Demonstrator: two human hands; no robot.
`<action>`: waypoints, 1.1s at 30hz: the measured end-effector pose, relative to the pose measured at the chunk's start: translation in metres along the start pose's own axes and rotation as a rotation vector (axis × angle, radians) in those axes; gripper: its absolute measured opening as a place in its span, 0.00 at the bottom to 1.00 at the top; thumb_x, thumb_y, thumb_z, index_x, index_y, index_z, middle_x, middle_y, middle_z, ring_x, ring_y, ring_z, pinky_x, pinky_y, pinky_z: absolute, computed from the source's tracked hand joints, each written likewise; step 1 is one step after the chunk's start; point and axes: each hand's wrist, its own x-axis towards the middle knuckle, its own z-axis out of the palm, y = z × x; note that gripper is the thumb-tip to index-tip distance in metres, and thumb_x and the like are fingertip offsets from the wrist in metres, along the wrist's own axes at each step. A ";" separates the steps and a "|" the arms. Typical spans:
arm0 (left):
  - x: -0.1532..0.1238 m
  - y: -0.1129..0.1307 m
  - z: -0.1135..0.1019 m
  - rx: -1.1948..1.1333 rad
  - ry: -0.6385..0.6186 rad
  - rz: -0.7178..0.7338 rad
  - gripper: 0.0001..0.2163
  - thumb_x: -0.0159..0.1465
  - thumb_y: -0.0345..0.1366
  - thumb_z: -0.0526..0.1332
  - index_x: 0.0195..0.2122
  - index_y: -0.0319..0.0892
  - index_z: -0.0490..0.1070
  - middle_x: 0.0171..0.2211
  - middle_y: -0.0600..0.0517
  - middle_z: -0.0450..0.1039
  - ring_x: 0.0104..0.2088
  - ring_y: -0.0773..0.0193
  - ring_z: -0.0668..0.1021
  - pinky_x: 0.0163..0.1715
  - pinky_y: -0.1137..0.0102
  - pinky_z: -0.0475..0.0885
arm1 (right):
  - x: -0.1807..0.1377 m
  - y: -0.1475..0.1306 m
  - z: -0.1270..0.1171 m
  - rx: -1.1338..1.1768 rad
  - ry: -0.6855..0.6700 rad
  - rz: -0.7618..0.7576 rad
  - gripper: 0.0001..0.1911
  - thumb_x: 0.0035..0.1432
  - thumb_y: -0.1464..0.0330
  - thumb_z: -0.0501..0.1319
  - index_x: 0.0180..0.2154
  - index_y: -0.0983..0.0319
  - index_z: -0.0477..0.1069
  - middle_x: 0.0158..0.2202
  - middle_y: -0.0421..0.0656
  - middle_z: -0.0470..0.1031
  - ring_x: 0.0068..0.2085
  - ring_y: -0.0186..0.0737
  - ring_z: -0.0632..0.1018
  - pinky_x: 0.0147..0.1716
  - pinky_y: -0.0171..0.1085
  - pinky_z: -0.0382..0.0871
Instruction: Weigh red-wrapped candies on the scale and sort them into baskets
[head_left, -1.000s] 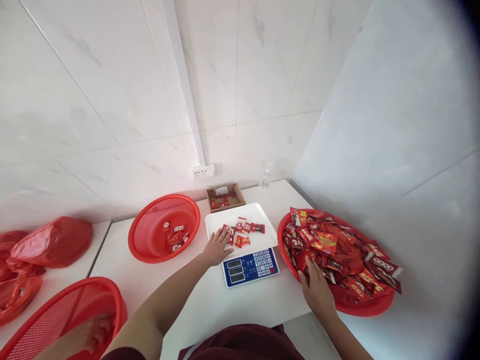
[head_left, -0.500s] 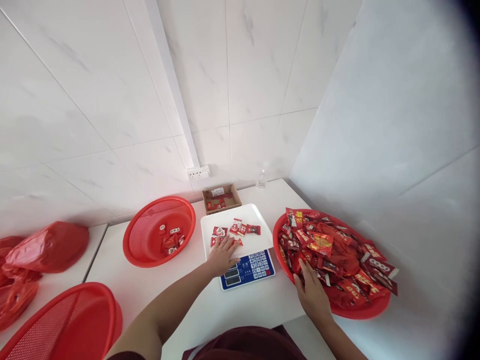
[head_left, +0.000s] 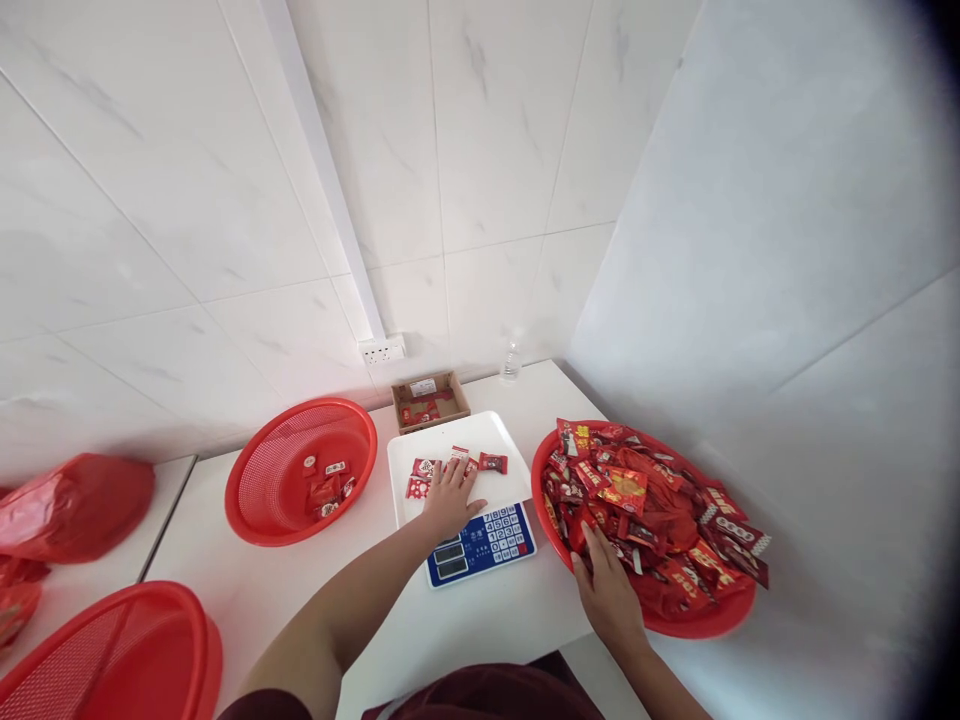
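My left hand [head_left: 449, 503] lies over the white pan [head_left: 491, 432] of a digital scale, palm down with its fingers spread. Small red snack packets [head_left: 425, 468] are around and partly under those fingers; a dark-and-red packet [head_left: 493, 463] lies apart to their right. The scale's blue keypad panel [head_left: 480, 546] faces me. On the near left edge of a heaped red basket [head_left: 720, 632], my right hand [head_left: 611, 595] rests with its fingers stretched out against the red snack packets [head_left: 626, 488]. Nothing is visibly gripped in either hand.
A red mesh basket [head_left: 251, 455] with several packets stands left of the scale. A small cardboard box [head_left: 431, 402] and a clear plastic bottle [head_left: 511, 362] are by the wall. Another red basket [head_left: 196, 640] and a filled red bag [head_left: 82, 505] are at far left.
My left hand has shifted a little to the right across the pan, covering different packets. My right hand stays at the heaped basket's edge. The whole view has shifted slightly.
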 end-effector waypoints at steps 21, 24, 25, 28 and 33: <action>-0.044 -0.024 -0.016 -0.067 0.068 0.080 0.24 0.65 0.48 0.45 0.58 0.43 0.59 0.65 0.46 0.47 0.65 0.54 0.46 0.62 0.53 0.40 | -0.001 -0.001 0.000 -0.038 0.026 -0.028 0.29 0.59 0.58 0.44 0.58 0.65 0.57 0.57 0.52 0.63 0.59 0.48 0.63 0.55 0.49 0.61; -0.047 -0.045 -0.015 -0.086 0.115 -0.116 0.30 0.63 0.52 0.45 0.63 0.41 0.49 0.65 0.43 0.44 0.65 0.52 0.45 0.61 0.52 0.41 | -0.001 -0.002 0.000 -0.047 0.022 -0.009 0.30 0.58 0.58 0.44 0.58 0.66 0.57 0.58 0.53 0.62 0.59 0.48 0.62 0.54 0.48 0.61; -0.047 -0.051 -0.014 -0.088 0.098 -0.146 0.33 0.62 0.55 0.46 0.63 0.40 0.47 0.65 0.43 0.43 0.65 0.51 0.44 0.61 0.51 0.40 | -0.001 -0.002 0.000 -0.048 0.022 -0.002 0.30 0.58 0.58 0.44 0.58 0.66 0.57 0.58 0.53 0.62 0.59 0.48 0.62 0.54 0.47 0.61; -0.047 -0.067 -0.014 -0.080 -0.039 -0.098 0.42 0.55 0.60 0.52 0.65 0.42 0.41 0.66 0.43 0.41 0.65 0.49 0.42 0.61 0.50 0.37 | -0.001 -0.003 0.000 -0.057 0.015 0.010 0.30 0.58 0.57 0.43 0.58 0.66 0.58 0.58 0.52 0.62 0.59 0.47 0.63 0.54 0.47 0.61; -0.039 -0.081 -0.022 -0.089 -0.150 -0.051 0.48 0.49 0.60 0.59 0.65 0.44 0.40 0.66 0.43 0.37 0.65 0.47 0.41 0.60 0.51 0.40 | -0.001 -0.005 -0.001 -0.089 0.011 0.005 0.31 0.58 0.57 0.43 0.57 0.67 0.58 0.57 0.53 0.62 0.59 0.48 0.63 0.54 0.46 0.61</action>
